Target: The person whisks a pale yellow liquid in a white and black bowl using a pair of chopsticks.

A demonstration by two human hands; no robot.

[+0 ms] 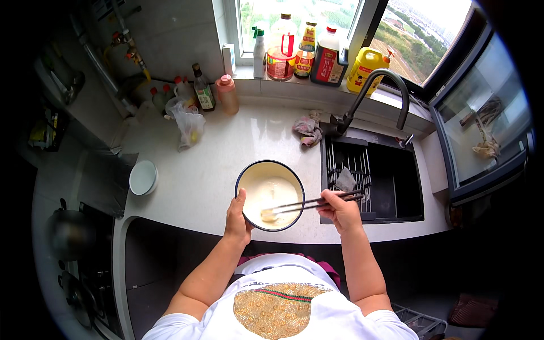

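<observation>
- Kitchen, white tabletop (pixel 198 178) under a window (pixel 419 37).
- Large bowl (pixel 270 168), cream inside with dark rim, was at the tabletop's front edge, left of the sink; couldn't tell if it rested or was lifted.
- Left hand (pixel 236 220): fingers grasped the bowl's left side, thumb at the rim.
- Right hand (pixel 339 213): fingers clenched on dark chopsticks (pixel 310 201), slanting over the bowl's right rim.
- Chopstick tips were in the pale mixture (pixel 272 190), thick clump around them.
- Small white bowl (pixel 143 177) sat far left.
- Black sink (pixel 407 184) on the right, metal rack (pixel 354 160) inside.
- Crumpled cloth (pixel 309 133) lay beside the faucet (pixel 405 99).
- Behind left: plastic bag (pixel 188 123), pink-capped bottle (pixel 228 97).
- Windowsill (pixel 245 72) held a spray bottle (pixel 259 55) and yellow jug (pixel 365 68).
</observation>
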